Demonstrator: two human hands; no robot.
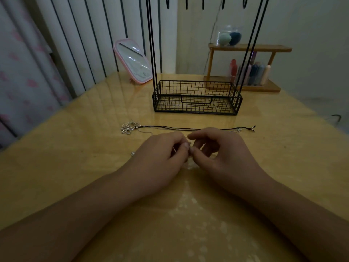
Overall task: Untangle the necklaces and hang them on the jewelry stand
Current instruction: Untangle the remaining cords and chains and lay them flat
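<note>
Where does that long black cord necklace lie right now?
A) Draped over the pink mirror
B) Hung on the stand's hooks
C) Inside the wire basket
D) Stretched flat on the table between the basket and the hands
D: the black cord necklace lies straight across the table, in front of the wire basket and just beyond the left hand and right hand.

No text, label, brand, number or sign can be read anywhere in this view. The pink-framed mirror (pixel 134 61) has a small mark near its lower edge, but it is too small and blurred to make out. The tubes (pixel 251 72) on the wooden shelf (pixel 249 48) show no legible print
</note>
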